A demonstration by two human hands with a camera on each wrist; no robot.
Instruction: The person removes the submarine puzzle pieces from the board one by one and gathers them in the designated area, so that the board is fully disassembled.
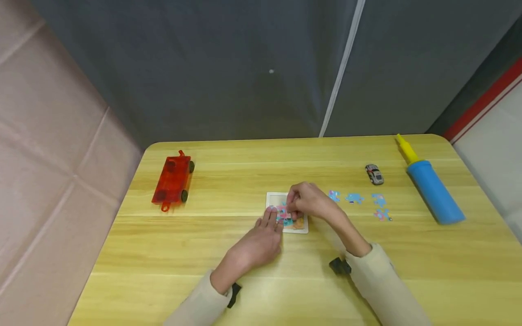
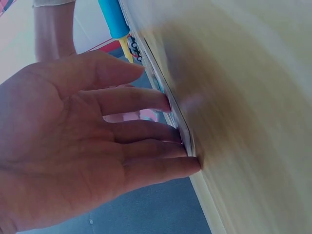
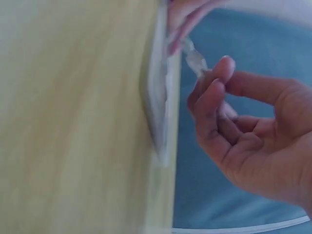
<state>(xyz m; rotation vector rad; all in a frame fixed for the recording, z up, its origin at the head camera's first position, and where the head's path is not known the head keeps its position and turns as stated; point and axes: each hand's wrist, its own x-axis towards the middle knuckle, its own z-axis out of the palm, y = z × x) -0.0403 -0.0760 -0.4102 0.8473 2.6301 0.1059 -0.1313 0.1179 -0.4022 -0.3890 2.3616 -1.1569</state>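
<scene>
A small square jigsaw puzzle board [image 1: 302, 231] with a white border lies on the table in the head view, some pink, blue and orange pieces showing inside it. The straight fingers of my left hand [image 1: 261, 240] rest on its left part; in the left wrist view, fingertips [image 2: 194, 166] reach over the board's edge. Over the board's right part, my right hand [image 1: 310, 199] pinches a puzzle piece [image 3: 196, 62] between thumb and curled fingers, its pale side showing in the right wrist view. Several loose blue and pink puzzle pieces [image 1: 355, 198] lie right of the right hand.
A silver toy car [image 1: 374, 174] stands beyond the loose pieces. To its right lies a blue hand pump [image 1: 436, 192] with a yellow nozzle. A red wheeled toy [image 1: 172, 180] is at the left of the wooden table [image 1: 134, 253]. A dark grey curtain [image 1: 204, 72] hangs behind.
</scene>
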